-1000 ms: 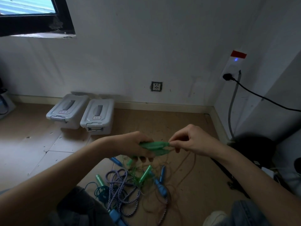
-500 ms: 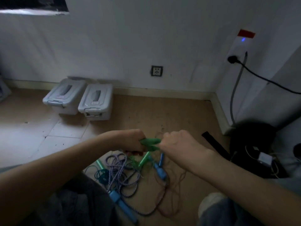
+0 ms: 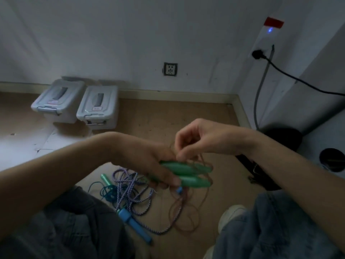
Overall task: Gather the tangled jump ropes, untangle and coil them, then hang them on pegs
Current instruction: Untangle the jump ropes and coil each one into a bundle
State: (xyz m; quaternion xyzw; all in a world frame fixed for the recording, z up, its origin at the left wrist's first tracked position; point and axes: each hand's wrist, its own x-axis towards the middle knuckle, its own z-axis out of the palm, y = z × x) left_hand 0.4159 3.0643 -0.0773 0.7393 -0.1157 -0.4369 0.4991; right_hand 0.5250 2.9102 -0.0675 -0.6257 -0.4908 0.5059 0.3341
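Nearest the camera, a blue handle (image 3: 134,225) and a purple-and-white braided rope (image 3: 130,187) are left lying on the floor (image 3: 158,118) between the knees, with a teal cord (image 3: 106,191) and a loose green handle (image 3: 106,180) beside them, presumably set aside until the rope in hand is freed. Above that heap, two green handles (image 3: 188,173) are clasped side by side in the left hand (image 3: 149,161), its fingers (image 3: 170,179) closed round them so both ends of one rope are kept together. A thin brownish cord (image 3: 202,200) is pinched by the right hand (image 3: 201,137) just above the handles, apparently to be drawn clear of the tangle. Further off, two grey lidded boxes (image 3: 78,103) are stood against the wall. No pegs are seen.
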